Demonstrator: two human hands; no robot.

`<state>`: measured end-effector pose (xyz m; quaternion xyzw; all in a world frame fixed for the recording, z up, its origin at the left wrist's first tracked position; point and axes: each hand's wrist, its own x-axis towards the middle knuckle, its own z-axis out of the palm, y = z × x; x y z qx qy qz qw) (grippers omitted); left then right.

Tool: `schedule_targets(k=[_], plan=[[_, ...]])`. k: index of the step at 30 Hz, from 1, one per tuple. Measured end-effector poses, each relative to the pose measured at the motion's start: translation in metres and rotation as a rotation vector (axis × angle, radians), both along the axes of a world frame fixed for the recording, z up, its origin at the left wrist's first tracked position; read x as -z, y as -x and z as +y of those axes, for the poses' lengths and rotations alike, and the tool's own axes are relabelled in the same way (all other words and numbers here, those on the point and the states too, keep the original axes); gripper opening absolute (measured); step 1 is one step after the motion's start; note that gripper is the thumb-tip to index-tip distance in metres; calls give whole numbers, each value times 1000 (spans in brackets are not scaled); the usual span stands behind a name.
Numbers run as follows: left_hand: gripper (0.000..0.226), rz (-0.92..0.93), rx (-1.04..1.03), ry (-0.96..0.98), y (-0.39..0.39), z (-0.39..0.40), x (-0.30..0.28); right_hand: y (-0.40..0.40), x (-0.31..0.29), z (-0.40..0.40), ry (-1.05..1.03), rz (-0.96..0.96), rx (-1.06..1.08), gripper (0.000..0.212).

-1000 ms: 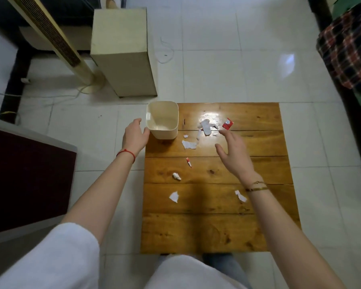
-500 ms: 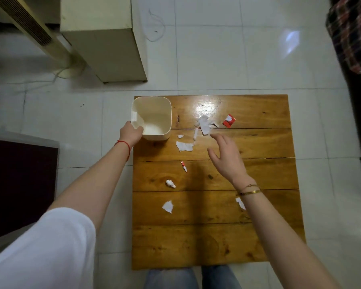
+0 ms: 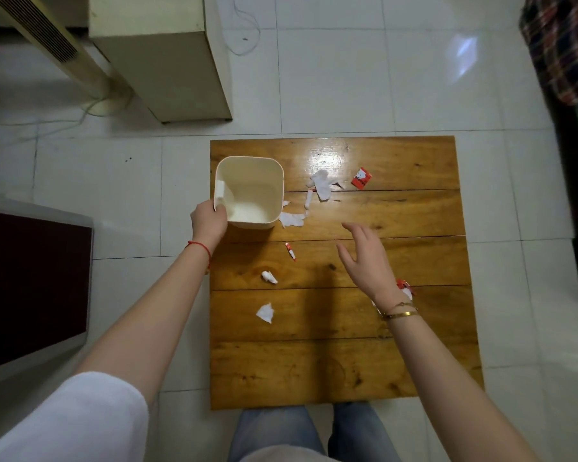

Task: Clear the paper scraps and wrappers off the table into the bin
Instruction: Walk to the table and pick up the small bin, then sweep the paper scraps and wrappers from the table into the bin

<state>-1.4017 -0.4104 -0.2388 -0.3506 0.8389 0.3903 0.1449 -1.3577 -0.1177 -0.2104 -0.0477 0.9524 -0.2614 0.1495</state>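
Note:
A cream square bin [image 3: 277, 186] stands on the far left corner of the wooden table [image 3: 331, 368]. My left hand [image 3: 208, 222] grips the bin's near left rim. My right hand [image 3: 364, 258] hovers open over the table's middle, holding nothing. White paper scraps [image 3: 321, 183] lie right of the bin, with another scrap [image 3: 292, 219] by its near corner. A red wrapper [image 3: 361, 178] sits further right. A thin red-and-white wrapper [image 3: 290, 251], a crumpled white bit [image 3: 269, 277] and a white scrap [image 3: 265, 312] lie nearer me. A red-white wrapper [image 3: 405, 288] peeks out behind my right wrist.
A beige cabinet [image 3: 167, 55] and a slanted fan column [image 3: 40, 38] stand on the tiled floor beyond the table. A dark red panel [image 3: 27, 285] is on the left, plaid fabric [image 3: 564, 45] at the far right. My knees [image 3: 301, 435] sit below the table's near edge.
My left hand moved from beside the bin onto its rim and gripped it. My right hand drew back from the far scraps toward the table's middle. The camera tilted further down.

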Motion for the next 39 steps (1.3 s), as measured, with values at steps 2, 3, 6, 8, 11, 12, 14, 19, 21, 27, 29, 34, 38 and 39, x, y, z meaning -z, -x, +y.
schedule_targets(k=[2, 3, 6, 8, 11, 12, 14, 19, 21, 27, 29, 34, 38, 39], plan=[[32, 12, 21, -6, -22, 11, -10, -13, -2, 10, 6, -10, 7, 42], [32, 16, 30, -12, -34, 18, -14, -19, -3, 16, 4, -12, 6, 42], [28, 25, 41, -34, -75, 42, -25, -38, -6, 37, 3, -21, 2, 44], [26, 28, 48, -46, -106, 60, -32, -51, -9, 54, 15, -16, -3, 45], [28, 26, 49, -55, -155, 92, -42, -72, -12, 84, 7, -5, -22, 46], [28, 25, 48, -55, -171, 105, -45, -79, -13, 95, 7, -13, -27, 46], [29, 23, 37, -59, -204, 133, -52, -94, -14, 119, 12, -28, -42, 46], [28, 5, -47, -90, -283, 214, -58, -128, -8, 182, 28, -37, -114, 43], [30, -21, -85, -108, -312, 247, -55, -142, -2, 203, 18, -37, -162, 44], [31, -81, -199, -186, -383, 332, -35, -176, 15, 249, -45, -66, -258, 51], [30, -95, -214, -196, -399, 353, -28, -182, 20, 258, -50, -69, -275, 51], [27, -156, -203, -202, -428, 380, -10, -191, 37, 271, -67, -65, -335, 50], [27, -191, -164, -203, -447, 388, 4, -198, 50, 267, -66, -92, -319, 52], [27, -201, -150, -202, -450, 390, 8, -200, 54, 266, -57, -95, -309, 52]])
